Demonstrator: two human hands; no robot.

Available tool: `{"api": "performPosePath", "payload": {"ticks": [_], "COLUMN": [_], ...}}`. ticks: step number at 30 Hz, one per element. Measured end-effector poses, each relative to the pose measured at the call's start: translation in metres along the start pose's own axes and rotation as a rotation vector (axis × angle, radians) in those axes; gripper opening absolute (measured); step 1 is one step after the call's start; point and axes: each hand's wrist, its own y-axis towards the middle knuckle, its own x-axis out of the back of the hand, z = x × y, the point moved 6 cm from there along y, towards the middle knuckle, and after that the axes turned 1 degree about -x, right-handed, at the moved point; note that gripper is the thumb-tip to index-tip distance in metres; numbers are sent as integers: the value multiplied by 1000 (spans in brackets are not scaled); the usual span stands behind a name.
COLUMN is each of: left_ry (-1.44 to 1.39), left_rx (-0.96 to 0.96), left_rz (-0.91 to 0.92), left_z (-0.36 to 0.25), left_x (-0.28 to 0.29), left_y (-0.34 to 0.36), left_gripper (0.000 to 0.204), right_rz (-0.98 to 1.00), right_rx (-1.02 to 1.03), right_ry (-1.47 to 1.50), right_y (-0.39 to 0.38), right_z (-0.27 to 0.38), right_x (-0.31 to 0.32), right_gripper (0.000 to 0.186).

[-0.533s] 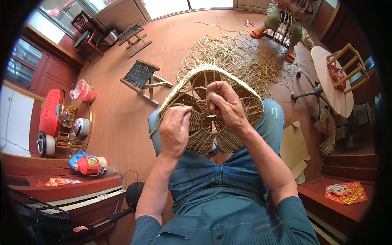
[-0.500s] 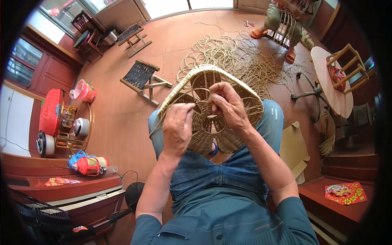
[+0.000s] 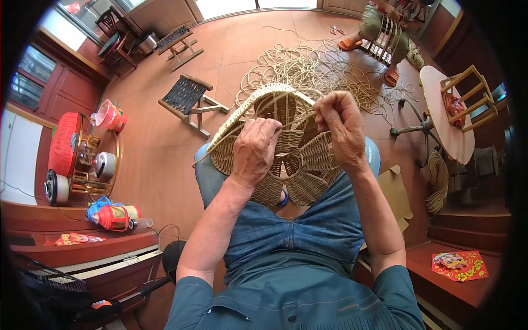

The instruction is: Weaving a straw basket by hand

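Red flask [image 3: 114, 217] lies at far left. Folding stool [image 3: 187, 94], black webbed seat, stands on the floor [image 3: 148, 99]. Left hand [image 3: 256, 151], curled, rests at the woven piece [image 3: 289, 142]; whether it grips anything cannot be told. The piece, petal-shaped cord panels with pale rim [image 3: 275, 87], lies across the person's thighs [image 3: 335, 220]. Loose cord [image 3: 300, 66] heaps beyond. Right hand [image 3: 345, 132] pinches a strand [image 3: 301, 119]. Hank of cord [image 3: 438, 184] hangs at right.

Woven piece [image 3: 305, 190] in brown petal pattern, cream rim [image 3: 278, 87] — blue jeans [image 3: 264, 231], teal shirt [image 3: 269, 294] — straw-coloured cord heap [image 3: 300, 65].
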Motion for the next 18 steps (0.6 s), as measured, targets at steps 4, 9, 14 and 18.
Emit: {"api": "performPosePath", "payload": {"ticks": [4, 9, 14, 18], "left_ry": [-29, 60, 41, 39], "left_rx": [66, 66, 82, 88], "left_rz": [-47, -68, -9, 9], "left_z": [0, -4, -7, -7], "left_x": [-6, -10, -12, -11], "left_y": [5, 2, -4, -3], "left_gripper": [10, 10, 13, 14], "right_rz": [-75, -72, 26, 64], "right_rx": [127, 10, 246, 173], "right_ry": [-19, -512, -775, -793], "right_y": [-8, -19, -21, -9], "right_z": [18, -8, -18, -30], "right_x": [-11, -16, -34, -43], "right_gripper": [13, 36, 63, 79]}}
